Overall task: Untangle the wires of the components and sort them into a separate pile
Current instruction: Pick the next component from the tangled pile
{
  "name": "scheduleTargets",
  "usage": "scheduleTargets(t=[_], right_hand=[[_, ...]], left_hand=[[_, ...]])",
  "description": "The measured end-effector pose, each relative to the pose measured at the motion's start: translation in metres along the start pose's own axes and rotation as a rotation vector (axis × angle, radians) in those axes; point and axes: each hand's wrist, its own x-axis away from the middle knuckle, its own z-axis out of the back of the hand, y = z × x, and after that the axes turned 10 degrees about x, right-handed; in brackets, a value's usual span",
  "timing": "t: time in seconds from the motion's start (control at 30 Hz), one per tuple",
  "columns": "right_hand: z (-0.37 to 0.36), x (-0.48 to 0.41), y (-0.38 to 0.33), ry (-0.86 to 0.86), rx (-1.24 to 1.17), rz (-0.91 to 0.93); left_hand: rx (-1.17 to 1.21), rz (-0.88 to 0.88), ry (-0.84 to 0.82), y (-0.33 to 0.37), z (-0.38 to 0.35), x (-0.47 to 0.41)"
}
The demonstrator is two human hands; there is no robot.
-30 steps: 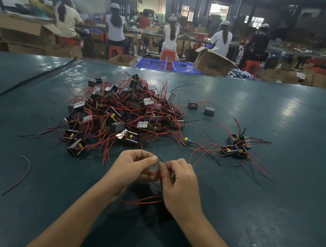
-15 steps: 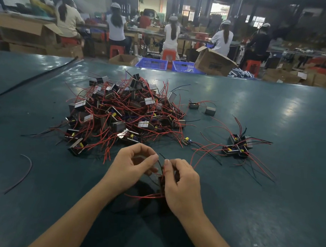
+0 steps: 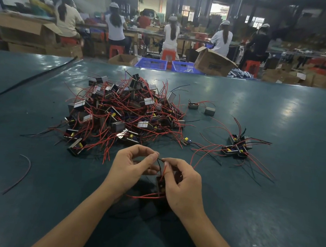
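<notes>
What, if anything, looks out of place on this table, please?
A loose wire lies alone on the left of the table, attached to no component, well apart from the tangled pile and the small sorted group.

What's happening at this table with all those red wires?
A person is untangling one small wired component above the green table. The right hand grips it while the left hand pinches its black wire. A big tangled pile lies just beyond the hands, and a small separate pile of a few pieces sits to the right of it.
</notes>
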Motion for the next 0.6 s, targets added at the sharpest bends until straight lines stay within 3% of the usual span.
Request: scheduleTargets(t=[0.6], right_hand=[[-0.0051,0.0002,0.0043,0.036,-0.015,-0.007]], left_hand=[[0.093,0.041,0.039,0.0015,0.0017,-0.0001]])
